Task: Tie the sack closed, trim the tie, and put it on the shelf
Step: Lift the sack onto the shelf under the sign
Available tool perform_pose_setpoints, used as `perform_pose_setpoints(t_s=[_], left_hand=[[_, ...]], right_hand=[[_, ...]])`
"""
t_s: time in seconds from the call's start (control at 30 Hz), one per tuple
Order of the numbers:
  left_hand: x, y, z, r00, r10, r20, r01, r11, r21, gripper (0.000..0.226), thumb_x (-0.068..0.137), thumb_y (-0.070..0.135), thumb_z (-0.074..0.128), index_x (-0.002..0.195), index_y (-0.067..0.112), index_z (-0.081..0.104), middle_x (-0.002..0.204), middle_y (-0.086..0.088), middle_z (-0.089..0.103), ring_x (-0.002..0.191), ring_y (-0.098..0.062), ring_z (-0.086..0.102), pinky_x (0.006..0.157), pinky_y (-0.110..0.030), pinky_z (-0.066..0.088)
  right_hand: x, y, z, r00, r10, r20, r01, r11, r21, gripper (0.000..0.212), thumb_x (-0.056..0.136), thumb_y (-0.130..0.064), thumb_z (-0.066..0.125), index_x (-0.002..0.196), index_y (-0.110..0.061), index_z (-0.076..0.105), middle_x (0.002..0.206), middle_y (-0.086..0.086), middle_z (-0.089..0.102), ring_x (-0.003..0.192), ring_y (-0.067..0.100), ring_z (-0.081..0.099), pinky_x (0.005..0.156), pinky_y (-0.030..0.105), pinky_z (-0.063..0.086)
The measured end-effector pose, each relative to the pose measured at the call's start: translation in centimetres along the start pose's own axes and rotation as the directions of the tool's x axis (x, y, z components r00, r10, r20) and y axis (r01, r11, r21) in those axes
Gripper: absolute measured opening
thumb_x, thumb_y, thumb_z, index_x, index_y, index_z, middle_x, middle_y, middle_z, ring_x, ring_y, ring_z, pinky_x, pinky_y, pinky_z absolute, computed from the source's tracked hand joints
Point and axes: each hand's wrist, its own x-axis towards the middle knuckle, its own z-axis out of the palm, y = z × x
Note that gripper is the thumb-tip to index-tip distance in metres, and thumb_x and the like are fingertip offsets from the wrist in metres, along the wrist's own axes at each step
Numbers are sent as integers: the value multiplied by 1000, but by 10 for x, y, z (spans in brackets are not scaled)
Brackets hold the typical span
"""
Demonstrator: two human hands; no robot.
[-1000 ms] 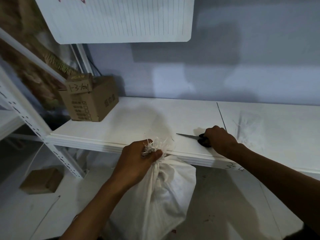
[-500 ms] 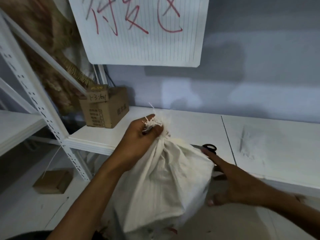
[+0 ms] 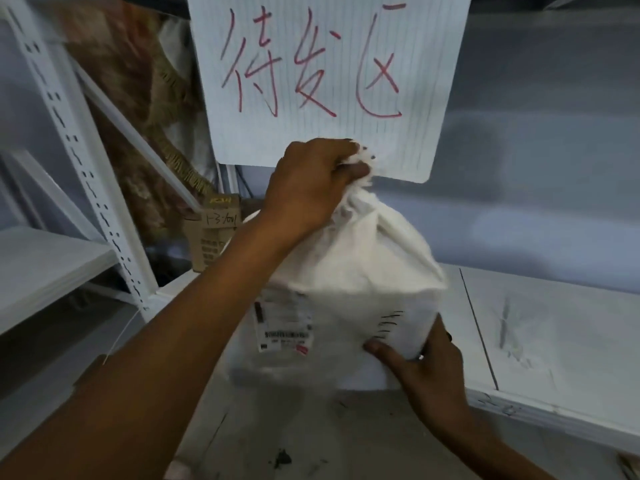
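A full white woven sack (image 3: 349, 292) with a printed label on its front is raised at the front edge of the white shelf (image 3: 561, 327). My left hand (image 3: 311, 181) is clenched around the sack's gathered, frayed neck at the top. My right hand (image 3: 426, 365) presses flat against the sack's lower right corner from underneath. The scissors are hidden behind the sack. I cannot make out the tie inside my left fist.
A small cardboard box (image 3: 211, 233) stands at the shelf's left end, behind the sack. A lined paper sign (image 3: 329, 74) with red writing hangs on the wall above. A perforated white rack post (image 3: 86, 161) rises at the left, with a neighbouring shelf (image 3: 45, 265).
My right hand let go of the scissors on the shelf and moved under the sack. Both hands have lifted the sack from below the shelf edge up to shelf height.
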Motion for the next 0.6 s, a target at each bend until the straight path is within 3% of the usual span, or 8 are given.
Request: perform_pose_setpoints(t_s=[0.07, 0.1, 0.17, 0.23, 0.33, 0.4, 0.47, 0.6], left_hand=[[-21, -20, 4, 999, -30, 44, 30, 1000, 0, 22, 95, 31, 54, 104, 19, 69, 105, -1, 73, 94, -7, 63, 74, -4, 44], [-38, -31, 5, 999, -29, 40, 29, 999, -19, 25, 95, 29, 54, 112, 19, 68, 116, 0, 70, 101, 0, 58, 80, 2, 40], [-76, -55, 5, 996, -93, 12, 93, 996, 11, 37, 92, 33, 58, 126, 21, 60, 135, 2, 59, 118, 0, 48, 100, -11, 36], [-98, -80, 4, 949, -309, -67, 310, 951, 15, 59, 83, 42, 67, 136, 24, 47, 144, -1, 45, 127, -12, 42, 103, -27, 34], [-108, -113, 1, 834, -500, -231, 506, 862, -41, 86, 68, 56, 74, 140, 26, 38, 147, -3, 37, 133, -20, 36, 106, -33, 31], [-111, -129, 6, 720, -674, -166, 632, 736, -242, 89, 62, 63, 74, 136, 30, 38, 144, -2, 43, 129, -23, 44, 107, -40, 39], [-123, -145, 24, 625, -780, 38, 736, 573, -360, 79, 67, 54, 77, 133, 34, 37, 140, 0, 51, 116, -22, 55, 98, -39, 46], [-128, -186, 61, 641, -766, 38, 764, 633, -127, 86, 77, 31, 76, 145, 25, 24, 145, -9, 50, 127, -34, 52, 102, -46, 45]], right_hand=[[6, 13, 17, 998, 57, 14, -57, 998, -21, 39, 67, -34, 82, 89, -35, 49, 91, -22, 62, 88, 3, 66, 62, 22, 59], [8, 20, 25, 998, 70, 5, -70, 997, -43, 35, 71, -37, 79, 88, -33, 49, 89, -21, 61, 85, 7, 66, 63, 31, 60], [14, 26, 39, 997, 57, -43, -60, 996, -73, 32, 75, -39, 74, 90, -26, 48, 83, -20, 60, 78, 3, 63, 63, 39, 60], [24, 28, 49, 996, 46, -73, -52, 995, -83, 33, 78, -40, 72, 91, -23, 47, 79, -17, 59, 73, 2, 61, 62, 40, 59], [33, 29, 67, 992, 61, -109, -72, 992, -104, 35, 78, -47, 68, 91, -23, 45, 83, -5, 61, 75, 15, 62, 64, 44, 57], [39, 28, 78, 990, 65, -124, -83, 985, -150, 37, 79, -50, 66, 90, -23, 44, 85, 0, 62, 76, 22, 61, 65, 46, 55], [47, 28, 86, 990, 88, -113, -107, 978, -179, 38, 79, -50, 66, 89, -22, 43, 85, 1, 62, 76, 23, 60, 64, 43, 54], [75, 35, 98, 988, 133, -84, -148, 967, -209, 39, 79, -44, 68, 93, -19, 42, 86, 2, 61, 76, 26, 60, 66, 43, 54]])
